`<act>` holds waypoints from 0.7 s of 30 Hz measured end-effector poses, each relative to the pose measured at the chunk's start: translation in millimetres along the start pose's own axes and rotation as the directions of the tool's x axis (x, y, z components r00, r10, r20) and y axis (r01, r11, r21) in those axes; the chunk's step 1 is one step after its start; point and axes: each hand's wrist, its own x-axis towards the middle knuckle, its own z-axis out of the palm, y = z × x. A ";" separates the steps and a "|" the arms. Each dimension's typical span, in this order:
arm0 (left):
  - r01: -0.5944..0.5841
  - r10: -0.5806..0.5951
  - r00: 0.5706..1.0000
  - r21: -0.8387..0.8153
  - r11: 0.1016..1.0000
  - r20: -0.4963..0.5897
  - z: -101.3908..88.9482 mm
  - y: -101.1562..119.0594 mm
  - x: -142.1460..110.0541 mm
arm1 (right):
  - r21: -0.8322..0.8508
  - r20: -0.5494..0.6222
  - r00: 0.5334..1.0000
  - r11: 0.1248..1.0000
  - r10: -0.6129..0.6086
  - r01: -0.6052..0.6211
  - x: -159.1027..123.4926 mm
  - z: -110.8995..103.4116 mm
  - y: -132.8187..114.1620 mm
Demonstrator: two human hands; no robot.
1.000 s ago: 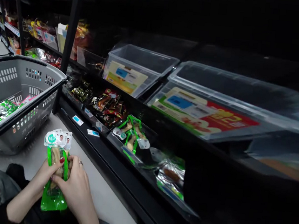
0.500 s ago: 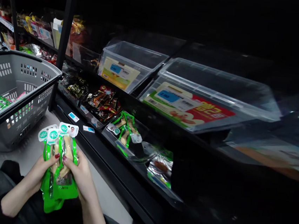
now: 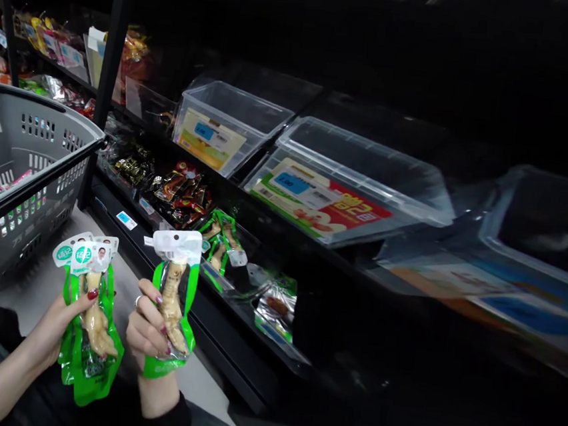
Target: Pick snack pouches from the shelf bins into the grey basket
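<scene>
My left hand (image 3: 52, 324) is closed on several green-edged packets of chicken feet (image 3: 95, 322), fanned one over another with the thumb across the front one. Their white tops carry a round teal logo. In my right hand (image 3: 145, 327) is a single packet of chicken foot (image 3: 175, 303), upright, its plain back turned to me and a pale foot showing through the clear film. The two hands are apart, low in front of my lap. More green packets (image 3: 220, 247) of the same look lie in the lowest shelf bin beyond my right hand.
A grey shopping basket (image 3: 58, 211) with packets inside stands at the left. Clear plastic bins (image 3: 365, 204) line the dark shelf above. Dark and red-brown snack packets (image 3: 180, 193) and a silver packet (image 3: 278, 306) lie on the lowest shelf. A black post (image 3: 111, 56) rises behind the basket.
Both hands held the packets together before; now my right hand has drawn one packet off to the right and turned its back toward me. The view has shifted slightly right.
</scene>
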 end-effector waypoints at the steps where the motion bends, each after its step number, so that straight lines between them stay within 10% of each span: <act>1: 0.004 -0.004 1.000 -0.001 1.000 0.001 -0.2 -0.6 0.1 | -0.022 -0.027 0.999 0.999 -0.026 0.026 -0.2 0.8 0.6; 6: 0.020 -0.020 0.999 0.003 1.000 0.032 -1.3 -0.8 0.1 | -0.328 -0.202 0.958 0.936 -0.201 0.127 -1.4 29.7 -3.1; 13: -0.002 0.003 0.999 -0.036 0.999 0.049 -2.3 -1.3 -0.3 | -0.853 -0.203 0.937 0.520 -0.285 -0.027 -7.7 57.0 -15.4; 21: -0.063 0.063 0.995 0.004 0.998 0.074 0.8 -18.3 12.2 | -0.792 -0.273 0.854 0.607 -0.444 0.062 22.7 113.3 -9.3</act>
